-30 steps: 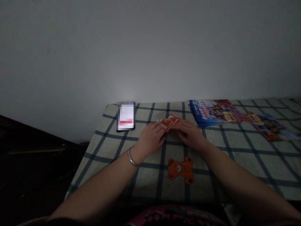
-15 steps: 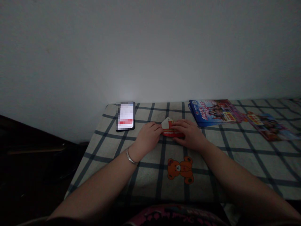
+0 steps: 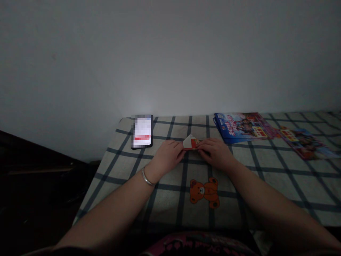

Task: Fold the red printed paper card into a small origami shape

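Observation:
Between my hands is a small piece of folded paper [image 3: 189, 143], red and white, with a pointed white top. My left hand [image 3: 169, 156] pinches its left end, and a silver bangle circles that wrist. At the right end, my right hand [image 3: 215, 153] grips the paper between thumb and fingers. Both hands rest low over the checked tablecloth [image 3: 167, 199]. My fingers cover the two ends of the paper, so only its middle shows.
A phone [image 3: 142, 131] with a lit, blurred screen lies to the left. On the right are a stack of colourful printed leaflets [image 3: 242, 126] and another leaflet [image 3: 306, 142]. An orange bear picture [image 3: 204, 192] marks the cloth nearer me. A pale wall [image 3: 170, 57] rises behind the table.
The red lower flap of the paper has been folded out of sight, leaving a narrower piece. My right fingers have drawn back to its right end, and my left thumb now shows below the left end.

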